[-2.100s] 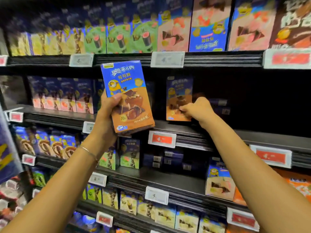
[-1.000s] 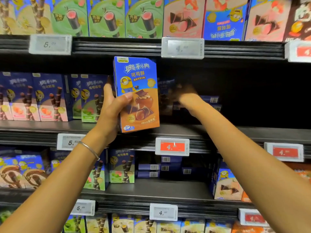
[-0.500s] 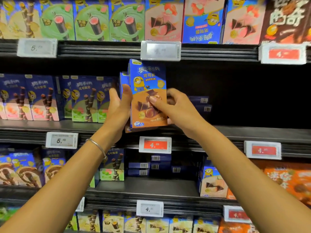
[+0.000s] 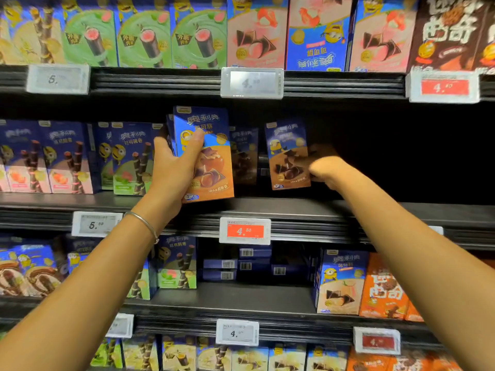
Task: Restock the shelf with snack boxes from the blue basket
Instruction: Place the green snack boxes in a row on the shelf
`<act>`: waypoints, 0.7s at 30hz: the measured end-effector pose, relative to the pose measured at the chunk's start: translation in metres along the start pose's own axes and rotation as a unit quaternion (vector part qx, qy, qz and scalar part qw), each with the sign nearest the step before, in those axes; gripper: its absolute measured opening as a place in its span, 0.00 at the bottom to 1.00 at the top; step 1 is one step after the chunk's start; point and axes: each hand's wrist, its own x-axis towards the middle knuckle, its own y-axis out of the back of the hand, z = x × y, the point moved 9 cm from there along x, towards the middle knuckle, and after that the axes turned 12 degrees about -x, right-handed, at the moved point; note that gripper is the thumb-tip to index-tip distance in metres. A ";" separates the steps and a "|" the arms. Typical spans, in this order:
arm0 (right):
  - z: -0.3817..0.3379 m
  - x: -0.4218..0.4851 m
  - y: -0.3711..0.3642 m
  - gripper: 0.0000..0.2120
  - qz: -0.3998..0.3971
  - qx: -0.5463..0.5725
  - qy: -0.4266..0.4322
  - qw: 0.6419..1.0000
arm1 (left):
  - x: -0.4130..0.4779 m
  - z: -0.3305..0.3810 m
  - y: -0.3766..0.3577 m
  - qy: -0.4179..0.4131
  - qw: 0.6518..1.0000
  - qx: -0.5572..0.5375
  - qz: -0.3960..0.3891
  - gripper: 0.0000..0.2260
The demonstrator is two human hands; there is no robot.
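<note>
Black middle shelf [image 4: 294, 207], wafer-roll boxes [image 4: 67, 156] standing at left, brown snack box [image 4: 243, 159] set back at centre, price tags [image 4: 245, 231] along edge

Arms outstretched, left hand [image 4: 171, 172] grips the near box [image 4: 213, 170], right hand [image 4: 326, 171] pinches the far box [image 4: 286, 156].

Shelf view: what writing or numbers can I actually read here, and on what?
"奥利奥": blue-and-orange box in the left hand.
"4.50": red price tag below it.
"5.": white price tag left of that; cents blurred.
"5.": top-left price tag; rest blurred.
"4.": lowest white tag; cents blurred.
Other tags and the boxes' small print: too blurred.
</note>
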 end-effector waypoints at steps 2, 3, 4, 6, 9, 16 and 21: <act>0.001 0.010 -0.008 0.18 -0.003 -0.022 -0.007 1.000 | 0.000 0.003 0.000 0.005 1.000 -0.005 0.005 0.19; 0.001 0.014 -0.011 0.16 -0.001 -0.022 -0.012 1.000 | 0.000 0.004 0.000 0.006 1.000 -0.008 0.005 0.18; -0.001 0.018 -0.014 0.13 0.004 -0.027 -0.016 1.000 | 0.001 0.005 0.000 0.007 1.000 -0.011 0.006 0.18; -0.006 0.025 -0.017 0.15 0.016 -0.072 -0.014 0.997 | 0.002 0.004 0.000 0.013 1.000 -0.022 0.003 0.19; -0.016 0.029 -0.022 0.21 0.030 -0.125 -0.004 0.992 | 0.003 0.001 0.000 0.025 0.999 -0.031 -0.006 0.20; -0.033 0.036 -0.033 0.21 0.023 -0.205 0.053 0.977 | 0.005 -0.002 0.005 0.022 1.000 -0.011 -0.010 0.19; -0.037 0.038 -0.036 0.22 0.032 -0.230 0.056 0.971 | 0.003 -0.002 0.006 0.024 1.000 -0.014 -0.011 0.19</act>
